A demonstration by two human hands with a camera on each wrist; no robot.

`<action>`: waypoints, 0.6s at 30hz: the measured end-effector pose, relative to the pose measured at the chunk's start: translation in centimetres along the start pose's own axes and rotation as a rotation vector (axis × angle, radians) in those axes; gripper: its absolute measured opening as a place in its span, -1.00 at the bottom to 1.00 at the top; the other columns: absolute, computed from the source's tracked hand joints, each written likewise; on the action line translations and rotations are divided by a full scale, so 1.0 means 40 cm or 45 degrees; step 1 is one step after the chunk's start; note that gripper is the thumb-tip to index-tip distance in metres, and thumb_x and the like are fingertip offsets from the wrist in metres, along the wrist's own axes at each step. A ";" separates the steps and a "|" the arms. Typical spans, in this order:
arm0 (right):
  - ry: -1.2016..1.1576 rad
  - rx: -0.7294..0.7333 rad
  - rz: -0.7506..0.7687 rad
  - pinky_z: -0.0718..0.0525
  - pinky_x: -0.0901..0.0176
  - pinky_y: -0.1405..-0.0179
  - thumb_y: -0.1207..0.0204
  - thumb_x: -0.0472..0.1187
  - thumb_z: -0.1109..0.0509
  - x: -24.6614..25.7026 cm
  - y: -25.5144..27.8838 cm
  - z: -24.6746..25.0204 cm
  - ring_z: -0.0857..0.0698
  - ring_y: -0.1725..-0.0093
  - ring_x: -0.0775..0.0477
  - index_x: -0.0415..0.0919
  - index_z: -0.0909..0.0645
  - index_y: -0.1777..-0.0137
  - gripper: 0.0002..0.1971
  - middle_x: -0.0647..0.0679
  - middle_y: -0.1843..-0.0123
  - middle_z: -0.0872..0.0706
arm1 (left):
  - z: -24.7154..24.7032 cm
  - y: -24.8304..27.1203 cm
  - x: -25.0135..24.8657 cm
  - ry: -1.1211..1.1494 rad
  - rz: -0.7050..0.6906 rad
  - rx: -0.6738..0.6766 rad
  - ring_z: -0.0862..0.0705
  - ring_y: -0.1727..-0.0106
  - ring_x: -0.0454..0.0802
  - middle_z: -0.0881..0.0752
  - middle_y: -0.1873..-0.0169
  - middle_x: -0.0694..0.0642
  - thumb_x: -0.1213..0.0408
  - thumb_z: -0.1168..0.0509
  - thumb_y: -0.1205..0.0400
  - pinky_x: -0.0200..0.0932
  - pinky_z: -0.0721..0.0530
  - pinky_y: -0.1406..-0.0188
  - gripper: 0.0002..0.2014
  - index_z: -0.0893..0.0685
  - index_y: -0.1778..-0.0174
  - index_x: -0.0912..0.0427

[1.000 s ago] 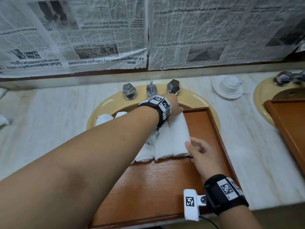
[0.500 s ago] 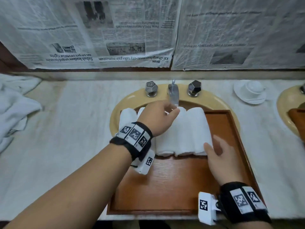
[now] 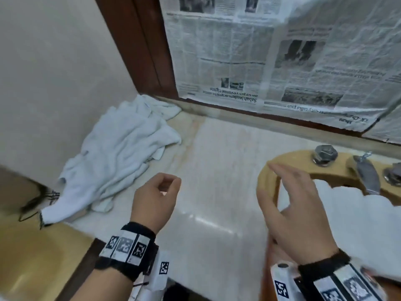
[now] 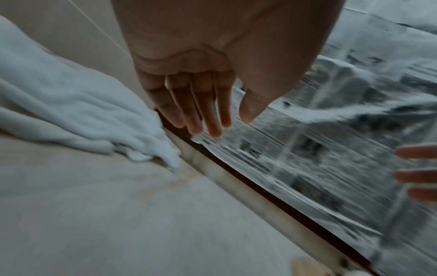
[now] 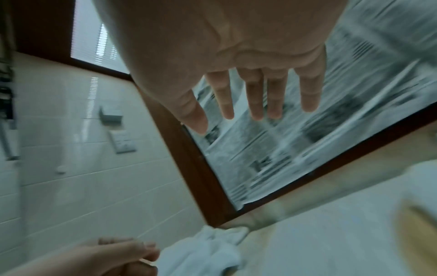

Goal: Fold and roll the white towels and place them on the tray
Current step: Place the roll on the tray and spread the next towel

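A crumpled pile of white towels point(image 3: 121, 153) lies on the marble counter point(image 3: 217, 170) in the left corner against the wall. My left hand point(image 3: 171, 183) hovers just right of the pile, fingers loosely curled, holding nothing. My right hand point(image 3: 269, 183) floats with straight fingers over the left rim of the sink. Rolled white towels point(image 3: 351, 209) lie on the brown tray point(image 3: 276, 190) at the right, partly behind my right wrist. In the left wrist view the left hand point(image 4: 230, 125) hangs relaxed beside the towel pile point(image 4: 71, 112). In the right wrist view the right hand point(image 5: 227, 123) is spread and empty.
A beige sink rim point(image 3: 288, 157) carries a chrome knob point(image 3: 324, 154) and a faucet point(image 3: 366, 177). Newspaper point(image 3: 260, 61) covers the mirror inside a dark wooden frame point(image 3: 143, 51). Black wires point(image 3: 36, 203) lie left of the pile.
Both hands have come off the rolled towels on the tray and moved left. The head view has swung left, bringing the loose towel pile into sight.
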State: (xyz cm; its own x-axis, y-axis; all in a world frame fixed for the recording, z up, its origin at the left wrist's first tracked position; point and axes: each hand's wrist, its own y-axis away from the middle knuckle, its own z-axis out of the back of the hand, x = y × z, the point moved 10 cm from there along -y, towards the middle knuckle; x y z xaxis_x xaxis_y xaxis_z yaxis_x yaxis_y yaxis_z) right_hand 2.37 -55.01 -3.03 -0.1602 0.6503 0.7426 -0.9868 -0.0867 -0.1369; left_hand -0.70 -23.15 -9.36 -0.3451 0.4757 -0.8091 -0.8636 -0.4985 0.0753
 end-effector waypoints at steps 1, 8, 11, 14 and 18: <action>0.006 0.047 0.076 -0.35 0.09 -0.54 -0.60 0.03 -0.41 0.064 -0.024 -0.061 -0.39 -0.55 0.05 0.15 -0.51 -0.58 -0.48 0.10 -0.51 -0.47 | 0.064 -0.030 0.054 0.004 0.040 -0.081 -0.71 0.05 -0.40 -0.79 0.19 -0.29 0.01 -0.42 -0.66 -0.30 -0.65 0.00 -0.94 -0.76 0.09 -0.15; 0.126 0.392 0.429 -0.47 -0.02 -0.45 -0.64 0.07 -0.37 0.412 -0.185 -0.505 -0.43 -0.44 0.03 0.13 -0.44 -0.63 -0.46 0.13 -0.45 -0.48 | 0.354 -0.220 0.382 -0.356 0.295 -0.287 -0.43 -0.50 0.19 -0.56 -0.43 0.10 -0.14 -0.45 -0.59 0.14 -0.44 -0.48 -0.39 -0.52 -0.55 -0.08; 0.273 0.574 0.499 -0.48 -0.08 -0.46 -0.66 0.06 -0.36 0.499 -0.234 -0.693 -0.43 -0.49 -0.06 0.15 -0.40 -0.65 -0.45 0.09 -0.49 -0.48 | 0.407 -0.273 0.462 -0.545 0.323 -0.244 -0.26 -0.66 0.16 -0.35 -0.66 0.06 -0.17 -0.47 -0.55 0.22 -0.41 -0.55 -0.19 -0.34 -0.69 -0.05; 0.426 0.765 0.525 -0.48 -0.13 -0.48 -0.66 0.06 -0.33 0.543 -0.252 -0.862 -0.40 -0.52 -0.10 0.22 -0.32 -0.69 -0.41 0.09 -0.55 -0.44 | 0.448 -0.295 0.505 -0.724 0.277 -0.266 -0.26 -0.66 0.15 -0.36 -0.63 0.07 -0.27 -0.46 -0.49 0.18 -0.42 -0.54 -0.11 -0.31 -0.69 -0.02; 0.545 0.949 0.566 -0.48 -0.15 -0.49 -0.65 -0.02 -0.34 0.592 -0.239 -1.020 -0.37 -0.54 -0.12 0.28 -0.24 -0.71 -0.35 0.04 -0.61 -0.39 | 0.499 -0.300 0.561 -0.781 0.302 -0.294 -0.37 -0.60 0.13 -0.44 -0.59 0.06 -0.37 -0.32 -0.53 0.15 -0.43 -0.52 -0.24 -0.45 -0.58 -0.02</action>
State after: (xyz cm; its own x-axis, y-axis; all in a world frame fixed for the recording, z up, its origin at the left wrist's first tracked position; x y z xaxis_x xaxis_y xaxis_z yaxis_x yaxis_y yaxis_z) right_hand 9.02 -7.99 -10.90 -0.6458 0.6495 0.4013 -0.6238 -0.7519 0.2131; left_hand -5.42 7.96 -16.76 -0.7188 0.6246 -0.3053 -0.6625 -0.7486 0.0281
